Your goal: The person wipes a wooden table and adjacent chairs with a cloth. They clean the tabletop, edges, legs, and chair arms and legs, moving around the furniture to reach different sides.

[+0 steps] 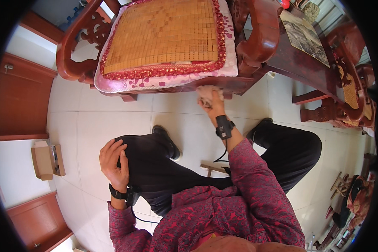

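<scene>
My right hand (214,105) grips a crumpled pale cloth (209,93) against the front rail (189,86) of a carved wooden armchair. Fingers and cloth hide part of that rail. On the seat lies a woven bamboo mat (163,34) with a red ruffled edge, over a pink and white floral pad (148,83). My left hand (114,160) rests on my left knee, holding nothing, its fingers slightly apart. Each wrist wears a black strapped device with a cable.
A dark wooden side table (302,66) with a picture panel stands right of the chair, with another carved chair (349,94) beyond. An open cardboard box (47,160) sits by the left wall between wooden doors (20,97). At far right, another person (354,198) is partly visible. Pale tiles (100,123) cover the floor.
</scene>
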Available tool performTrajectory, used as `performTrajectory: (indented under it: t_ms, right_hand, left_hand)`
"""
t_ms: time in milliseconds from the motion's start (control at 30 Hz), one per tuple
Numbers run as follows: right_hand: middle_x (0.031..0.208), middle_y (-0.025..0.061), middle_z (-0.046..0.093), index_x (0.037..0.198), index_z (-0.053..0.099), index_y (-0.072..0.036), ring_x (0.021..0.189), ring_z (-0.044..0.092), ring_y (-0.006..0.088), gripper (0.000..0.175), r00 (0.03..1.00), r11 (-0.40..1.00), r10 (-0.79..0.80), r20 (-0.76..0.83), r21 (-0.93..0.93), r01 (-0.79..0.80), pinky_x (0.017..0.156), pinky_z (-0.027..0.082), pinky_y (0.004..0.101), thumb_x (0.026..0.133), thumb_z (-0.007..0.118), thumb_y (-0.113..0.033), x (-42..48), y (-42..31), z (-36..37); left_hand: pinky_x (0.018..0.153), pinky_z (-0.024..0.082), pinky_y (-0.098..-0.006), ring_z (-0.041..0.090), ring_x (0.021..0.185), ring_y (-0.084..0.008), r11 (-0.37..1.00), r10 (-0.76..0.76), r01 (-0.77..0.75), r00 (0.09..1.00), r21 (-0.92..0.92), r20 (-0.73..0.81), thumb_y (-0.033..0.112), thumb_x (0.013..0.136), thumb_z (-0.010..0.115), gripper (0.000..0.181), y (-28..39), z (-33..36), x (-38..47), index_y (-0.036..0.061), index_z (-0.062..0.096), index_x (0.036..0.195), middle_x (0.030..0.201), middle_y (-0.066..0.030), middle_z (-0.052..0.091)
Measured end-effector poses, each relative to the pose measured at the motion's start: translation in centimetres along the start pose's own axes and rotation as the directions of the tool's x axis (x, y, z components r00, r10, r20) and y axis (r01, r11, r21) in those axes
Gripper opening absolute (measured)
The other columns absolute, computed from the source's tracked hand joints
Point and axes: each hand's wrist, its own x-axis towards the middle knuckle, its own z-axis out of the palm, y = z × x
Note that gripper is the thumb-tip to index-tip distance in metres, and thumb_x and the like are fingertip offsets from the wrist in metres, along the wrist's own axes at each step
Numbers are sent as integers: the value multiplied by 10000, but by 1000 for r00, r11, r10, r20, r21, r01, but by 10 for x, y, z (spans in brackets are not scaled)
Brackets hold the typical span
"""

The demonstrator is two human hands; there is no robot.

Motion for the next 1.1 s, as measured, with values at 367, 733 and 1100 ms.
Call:
performTrajectory:
  t_ms: [367,733,1100]
  right_hand:
    - [1388,125,560,1569,269,-62,1194,615,245,857,893,885,92,440,-448,129,891,580,404,907,784,-240,-121,-14,73]
    - [1467,123,487,1573,293,-46,1352,497,222,853,677,862,114,727,-411,297,1112,431,364,890,798,-114,-237,-121,104]
    - [1572,124,351,1654,143,-102,1429,409,234,1013,482,752,50,875,-350,558,1169,356,369,884,801,-128,-266,-166,71]
  left_hand:
    - [996,479,-437,649,1140,-328,1000,14,-14,1000,23,2,30,892,657,121,0,-3,2,36,768,940,1064,-97,754]
    - [1189,315,-544,252,1537,-376,467,-31,229,969,-854,244,381,683,945,1317,84,39,61,120,88,1649,1696,-145,158]
    - [1191,312,-431,436,1436,-304,498,354,-19,917,-867,183,635,829,738,912,143,58,91,19,524,1466,1524,-171,485]
